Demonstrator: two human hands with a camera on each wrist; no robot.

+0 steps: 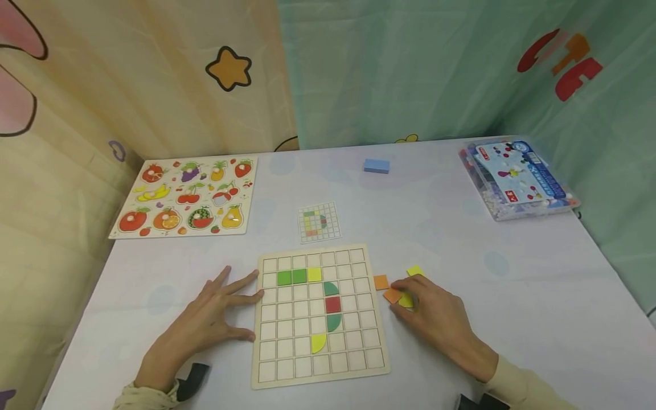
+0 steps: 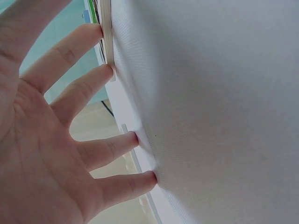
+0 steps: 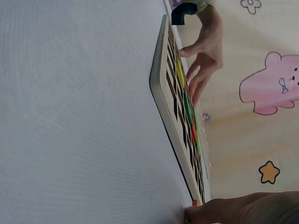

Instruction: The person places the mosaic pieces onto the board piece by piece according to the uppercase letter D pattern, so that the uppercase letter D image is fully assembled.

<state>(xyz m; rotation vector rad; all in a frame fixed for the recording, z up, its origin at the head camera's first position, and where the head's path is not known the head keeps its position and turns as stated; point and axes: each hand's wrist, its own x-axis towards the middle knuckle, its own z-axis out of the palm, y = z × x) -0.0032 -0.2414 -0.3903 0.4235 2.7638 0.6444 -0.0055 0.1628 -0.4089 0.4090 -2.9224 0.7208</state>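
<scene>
Left fingers (image 1: 245, 299) spread wide; right fingers (image 1: 416, 283) bend in a pinch.

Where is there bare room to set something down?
Bare tabletop lies between the pattern card and the plastic case, in front of the blue block; a smaller patch, between the fruit board and the left hand. It is crowded right of the grid board, where the right hand is among loose tiles.

In the head view we couldn't see all of the lower yellow piece (image 1: 406, 300) or the lower orange piece (image 1: 392, 295), cos the right hand (image 1: 438, 313) blocked bits of them. Small print on the box (image 1: 517, 176) was too tiny for us to read. Our left wrist view chopped off the left hand (image 2: 46, 140) at the thumb tip, plus most of the grid board (image 2: 108, 42).
</scene>
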